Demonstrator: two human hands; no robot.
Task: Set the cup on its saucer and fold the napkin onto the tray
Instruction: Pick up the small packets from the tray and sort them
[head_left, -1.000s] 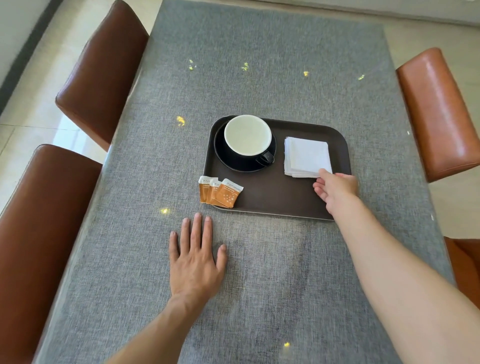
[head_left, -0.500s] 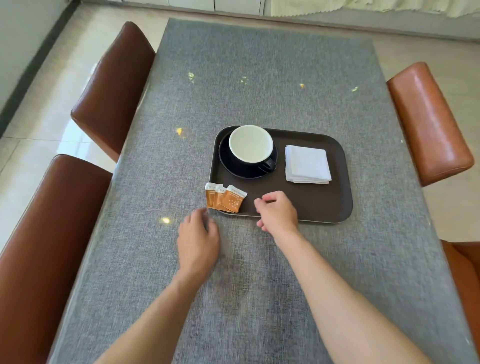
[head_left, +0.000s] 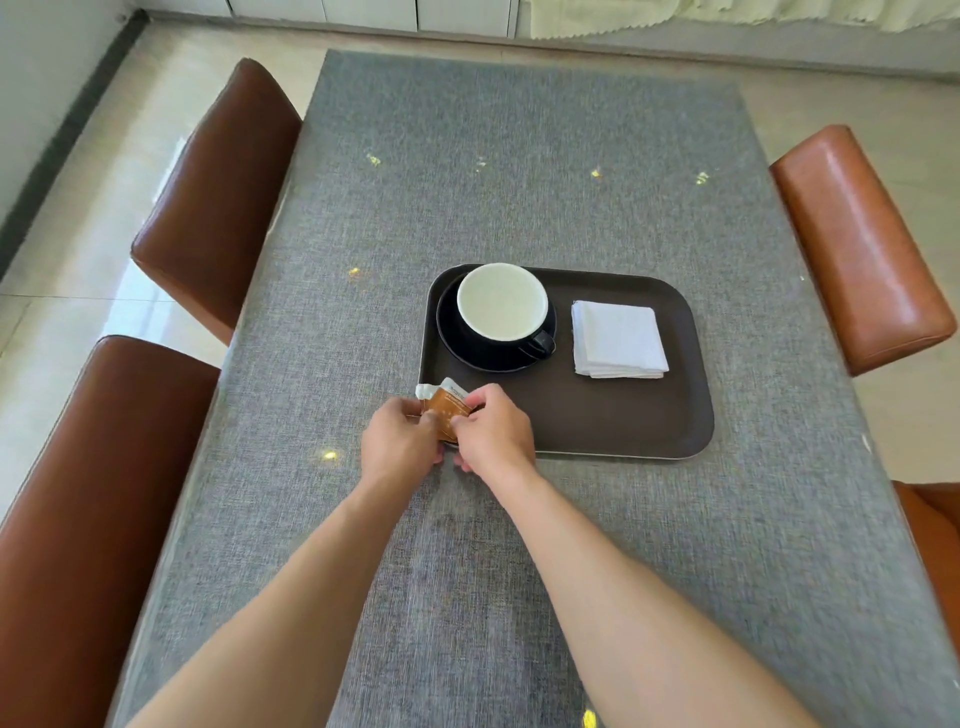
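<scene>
From the head camera, the grey table (head_left: 519, 208) runs long and clear away from the person, its far half bare, a wide strip of cloth open on the near side too. Four brown chairs crowd the long edges: two on the left (head_left: 218, 197), one on the right (head_left: 857, 249), and a fourth just peeking in at the right border. The dark tray (head_left: 623, 421) sits right of centre, its near rim parallel to the table's near edge, with open cloth all round it.

On the tray, the cup (head_left: 502, 301) stands upright on its saucer (head_left: 452, 338) in the far left corner, handle pointing to the right. The napkin (head_left: 618, 338) lies folded square just beside it on the right, apart from the saucer, flat on the tray floor. The tray's near right part is bare.

Both forearms reach in from the bottom, converging. The left hand (head_left: 400, 447) and right hand (head_left: 493, 436) meet at the tray's near left corner, knuckles up, fingers curled, both pinching the orange sachets (head_left: 448, 408) between them. The hands touch or nearly touch.

The sachets are mostly covered by fingers; how many there are, perhaps two or three, is hard to make out. The tray's corner under the hands is hidden.
</scene>
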